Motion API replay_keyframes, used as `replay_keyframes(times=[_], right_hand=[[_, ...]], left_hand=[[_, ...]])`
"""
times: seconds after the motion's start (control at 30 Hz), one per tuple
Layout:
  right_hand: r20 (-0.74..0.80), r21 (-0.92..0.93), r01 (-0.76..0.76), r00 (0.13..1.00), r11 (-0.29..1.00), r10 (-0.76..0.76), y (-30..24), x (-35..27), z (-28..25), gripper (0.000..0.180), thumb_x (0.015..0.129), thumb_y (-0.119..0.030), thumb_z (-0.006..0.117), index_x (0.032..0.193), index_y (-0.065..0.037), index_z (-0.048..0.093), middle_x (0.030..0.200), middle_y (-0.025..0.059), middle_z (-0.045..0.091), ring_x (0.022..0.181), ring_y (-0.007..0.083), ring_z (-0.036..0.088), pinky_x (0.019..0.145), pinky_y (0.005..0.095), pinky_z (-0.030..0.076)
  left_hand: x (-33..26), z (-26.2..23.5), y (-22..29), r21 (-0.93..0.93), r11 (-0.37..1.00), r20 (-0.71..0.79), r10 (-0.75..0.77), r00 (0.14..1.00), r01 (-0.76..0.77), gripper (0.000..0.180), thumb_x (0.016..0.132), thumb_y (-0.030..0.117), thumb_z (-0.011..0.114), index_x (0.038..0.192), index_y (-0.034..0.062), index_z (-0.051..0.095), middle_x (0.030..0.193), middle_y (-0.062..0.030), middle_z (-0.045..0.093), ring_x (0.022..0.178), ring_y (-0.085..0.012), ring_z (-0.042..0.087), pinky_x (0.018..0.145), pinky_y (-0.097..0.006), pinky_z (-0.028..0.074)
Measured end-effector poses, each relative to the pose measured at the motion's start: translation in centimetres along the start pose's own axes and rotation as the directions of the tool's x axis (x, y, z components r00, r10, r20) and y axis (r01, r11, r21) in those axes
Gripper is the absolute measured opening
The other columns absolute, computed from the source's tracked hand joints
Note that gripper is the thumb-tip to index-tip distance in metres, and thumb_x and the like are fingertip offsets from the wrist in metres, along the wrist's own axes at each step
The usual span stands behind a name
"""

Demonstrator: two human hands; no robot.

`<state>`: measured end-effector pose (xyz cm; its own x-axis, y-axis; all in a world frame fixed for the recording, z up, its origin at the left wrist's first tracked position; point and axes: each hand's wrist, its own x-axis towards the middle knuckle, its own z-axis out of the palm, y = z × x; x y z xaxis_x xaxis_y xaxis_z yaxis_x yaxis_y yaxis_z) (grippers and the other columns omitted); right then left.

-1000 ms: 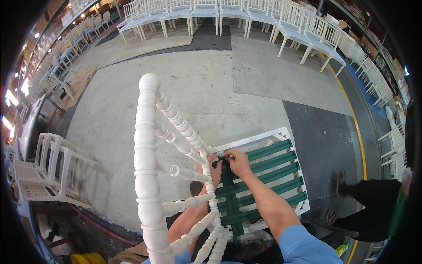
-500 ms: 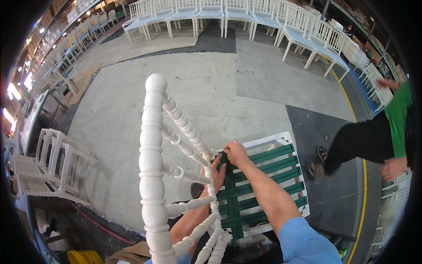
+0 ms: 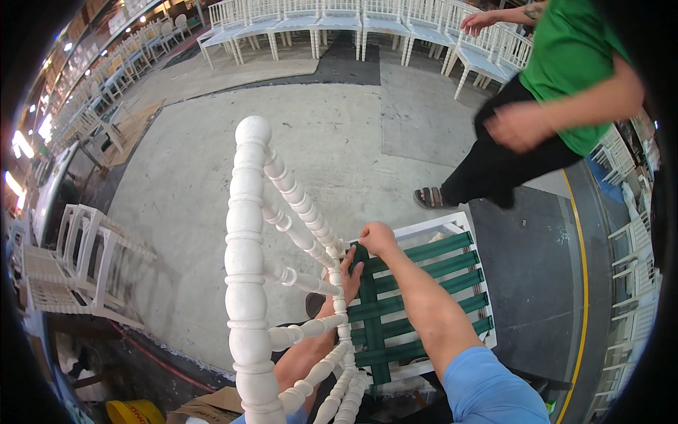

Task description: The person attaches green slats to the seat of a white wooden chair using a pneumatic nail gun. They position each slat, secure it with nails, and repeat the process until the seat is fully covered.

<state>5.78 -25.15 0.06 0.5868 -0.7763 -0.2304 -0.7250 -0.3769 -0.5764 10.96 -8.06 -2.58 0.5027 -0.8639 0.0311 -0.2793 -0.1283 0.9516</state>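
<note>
A white turned-spindle chair (image 3: 248,283) stands right under me, its seat frame strung with green webbing straps (image 3: 413,304). My right hand (image 3: 378,239) is closed on the end of a green strap at the seat's back corner. My left hand (image 3: 348,270) reaches through the back spindles and presses on the same strap by the rear rail, fingers curled around it.
A person in a green shirt and black trousers (image 3: 537,106) strides past just beyond the chair, sandalled foot (image 3: 432,198) near the seat. Rows of white chairs (image 3: 339,21) line the far wall. Stacked white chair frames (image 3: 63,261) lie at left. A yellow bucket (image 3: 134,411) sits below.
The person in green has walked from the right edge across to just behind the chair. My hands stay on the green strap at the seat's back corner.
</note>
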Motion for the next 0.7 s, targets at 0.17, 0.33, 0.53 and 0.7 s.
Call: replay_keyframes(times=[0.17,0.33,0.53,0.7], right_hand=[[0.022,0.032,-0.068,0.998,0.997,0.067,0.4,0.1,-0.2,0.016,0.080,-0.019,0.083,0.094,-0.010,0.083,0.089,0.0148,0.079,0.086,0.0316,0.077,0.080,0.0433,0.061],[-0.179,0.659,0.058,0.980,0.750,0.081,4.2,-7.7,-4.2,0.025,0.092,-0.017,0.080,0.113,-0.005,0.077,0.088,0.0051,0.075,0.075,0.0162,0.070,0.069,0.0310,0.057],[-0.529,0.690,-0.015,0.672,0.724,0.518,16.6,-34.4,-10.9,0.016,0.103,-0.014,0.071,0.113,-0.002,0.075,0.086,-0.0005,0.069,0.073,0.0079,0.062,0.064,0.0264,0.052],[-0.717,0.489,-0.594,0.144,0.639,0.682,22.2,-59.7,-10.6,0.022,0.095,-0.018,0.074,0.109,-0.002,0.076,0.095,0.0167,0.077,0.088,0.0274,0.075,0.079,0.0409,0.058]], left_hand=[[0.0,0.0,-0.3,0.134,0.990,-0.004,-0.041,0.999,0.041,0.059,0.106,0.019,0.066,0.160,0.0031,0.048,0.154,-0.0240,0.058,0.145,-0.0383,0.052,0.123,-0.045,0.037],[0.3,0.7,-1.5,0.312,0.949,-0.062,-0.025,0.998,0.043,0.055,0.100,0.018,0.074,0.153,0.0108,0.059,0.149,-0.0270,0.061,0.144,-0.0427,0.054,0.123,-0.048,0.038],[1.0,1.4,-1.8,0.318,0.941,-0.039,0.138,0.990,-0.118,0.047,0.091,0.013,0.072,0.136,-0.0018,0.070,0.073,-0.0122,0.061,0.065,-0.0220,0.052,0.061,-0.042,0.046],[0.4,1.4,-0.1,0.568,0.815,0.005,0.136,0.991,-0.115,0.049,0.107,0.029,0.066,0.150,0.0049,0.062,0.142,-0.0286,0.065,0.130,-0.0397,0.063,0.112,-0.046,0.047]])
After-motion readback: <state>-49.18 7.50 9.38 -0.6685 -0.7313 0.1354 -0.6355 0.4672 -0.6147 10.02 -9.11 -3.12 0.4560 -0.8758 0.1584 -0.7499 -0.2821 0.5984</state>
